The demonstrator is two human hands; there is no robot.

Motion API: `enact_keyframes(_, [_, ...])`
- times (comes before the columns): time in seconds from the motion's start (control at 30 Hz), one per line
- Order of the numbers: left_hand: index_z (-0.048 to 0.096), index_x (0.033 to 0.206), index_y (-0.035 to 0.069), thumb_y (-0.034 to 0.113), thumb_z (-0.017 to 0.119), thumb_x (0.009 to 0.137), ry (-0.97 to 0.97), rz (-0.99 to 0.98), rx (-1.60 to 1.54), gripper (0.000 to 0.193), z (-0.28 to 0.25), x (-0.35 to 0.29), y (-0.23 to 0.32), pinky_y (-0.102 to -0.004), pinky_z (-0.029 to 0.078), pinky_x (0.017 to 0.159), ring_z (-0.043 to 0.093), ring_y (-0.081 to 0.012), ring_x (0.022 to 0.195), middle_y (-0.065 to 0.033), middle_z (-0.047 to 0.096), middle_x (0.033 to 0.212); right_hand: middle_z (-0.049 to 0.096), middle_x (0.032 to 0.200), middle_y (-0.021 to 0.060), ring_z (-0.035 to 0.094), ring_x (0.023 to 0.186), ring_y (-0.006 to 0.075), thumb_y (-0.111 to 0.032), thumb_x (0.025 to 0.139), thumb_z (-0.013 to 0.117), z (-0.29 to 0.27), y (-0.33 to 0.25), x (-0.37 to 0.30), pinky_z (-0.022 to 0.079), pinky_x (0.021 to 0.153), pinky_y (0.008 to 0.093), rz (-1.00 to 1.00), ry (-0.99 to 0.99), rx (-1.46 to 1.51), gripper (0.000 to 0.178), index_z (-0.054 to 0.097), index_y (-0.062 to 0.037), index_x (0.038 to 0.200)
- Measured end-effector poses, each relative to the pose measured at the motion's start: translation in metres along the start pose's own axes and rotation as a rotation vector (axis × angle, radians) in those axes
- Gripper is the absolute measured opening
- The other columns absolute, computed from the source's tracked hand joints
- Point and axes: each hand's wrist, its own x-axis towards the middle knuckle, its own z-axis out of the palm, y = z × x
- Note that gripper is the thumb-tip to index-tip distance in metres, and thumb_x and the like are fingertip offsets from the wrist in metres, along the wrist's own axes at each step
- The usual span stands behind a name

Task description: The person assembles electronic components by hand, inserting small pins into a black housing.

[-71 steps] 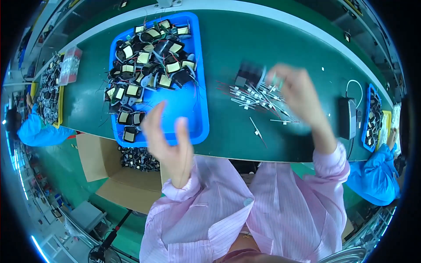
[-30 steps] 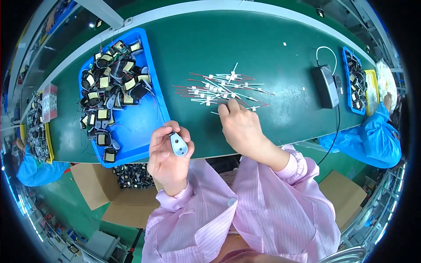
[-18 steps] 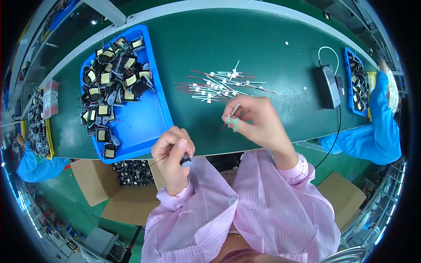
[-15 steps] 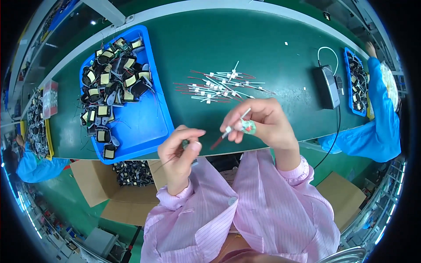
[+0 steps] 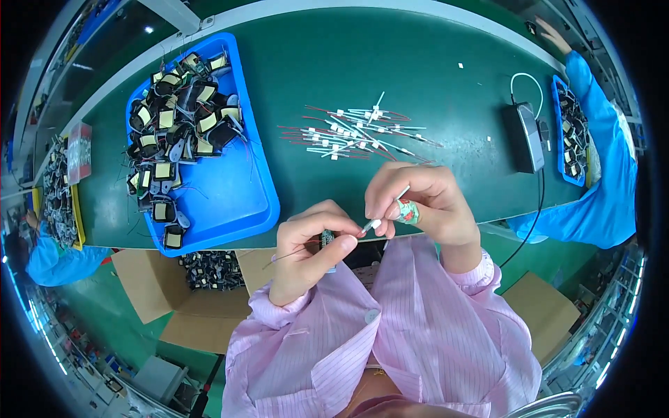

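Note:
My left hand (image 5: 303, 247) is closed round a small dark electronic part with a circuit board (image 5: 325, 239); a thin wire sticks out behind the palm. Most of that part is hidden by my fingers. In my right hand (image 5: 435, 205), thumb and fingers pinch a short wire lead with a white connector (image 5: 377, 223). A colourful wrap circles one finger. The fingertips of both hands meet at the lead's end, just over the table's near edge. Beyond them lies a loose heap of red and pale wire leads (image 5: 359, 132) with white connectors.
On the left stands a blue tray (image 5: 240, 202) of black parts with cream pads. A black box-shaped device (image 5: 523, 139) with cables is at right, beside another blue tray (image 5: 557, 132). Cardboard boxes (image 5: 198, 334) sit below. Blue-sleeved people (image 5: 592, 195) work on both sides.
My hands have come together: the left moved right, and the right lowered slightly with its lead, so the fingertips now meet. At right, a co-worker's arm has reached farther away.

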Motion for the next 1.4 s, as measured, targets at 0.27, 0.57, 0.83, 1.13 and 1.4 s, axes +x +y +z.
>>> enact_keyframes(0.27, [0.064,0.083,-0.002,-0.002,0.064,0.081,0.010,0.045,0.082,0.002,0.000,-0.001,-0.002,-0.0254,0.040,0.061,0.054,-0.0135,0.069,-0.0082,0.061,0.079,0.059,0.095,0.0112,0.063,0.077,0.0139,0.000,0.090,0.057,-0.001,-0.003,-0.002,0.052,0.063,0.0251,-0.045,0.030,-0.040,0.008,0.062,0.0035,0.095])
enact_keyframes(0.57, [0.064,0.083,-0.002,-0.005,0.066,0.077,0.123,0.219,0.210,0.007,0.001,0.000,-0.004,-0.0248,0.041,0.058,0.055,-0.0139,0.067,-0.0088,0.061,0.078,0.059,0.081,0.0030,0.055,0.069,0.0086,0.000,0.070,0.077,0.015,0.013,-0.010,0.040,0.056,0.0199,0.109,0.091,-0.316,0.021,0.065,-0.0017,0.087])
enact_keyframes(0.83, [0.062,0.080,-0.001,-0.007,0.064,0.076,0.008,0.181,0.260,0.007,0.000,0.001,-0.001,-0.0247,0.040,0.057,0.053,-0.0142,0.066,-0.0063,0.057,0.075,0.059,0.074,0.0040,0.052,0.064,0.0088,0.001,0.067,0.070,0.017,0.016,-0.008,0.038,0.054,0.0233,0.011,0.098,-0.482,0.014,0.065,-0.0018,0.080])
enact_keyframes(1.13, [0.053,0.108,0.002,0.027,0.050,0.098,0.296,-0.090,-0.721,0.028,-0.006,0.008,-0.027,-0.0311,0.044,0.068,0.051,-0.0145,0.088,-0.0068,0.055,0.099,0.063,0.090,0.0094,0.060,0.084,0.0144,0.003,0.080,0.066,0.029,0.026,-0.014,0.047,0.074,0.0260,0.044,0.111,0.104,0.010,0.063,0.0045,0.090])
enact_keyframes(1.4, [0.047,0.125,-0.002,0.013,0.059,0.091,0.207,0.035,-0.434,0.038,0.003,0.001,-0.035,-0.0282,0.051,0.071,0.060,-0.0193,0.084,-0.0163,0.057,0.105,0.064,0.088,0.0099,0.061,0.086,0.0167,0.005,0.082,0.064,0.035,0.031,-0.012,0.048,0.078,0.0293,-0.056,0.148,0.156,0.008,0.062,0.0030,0.090])
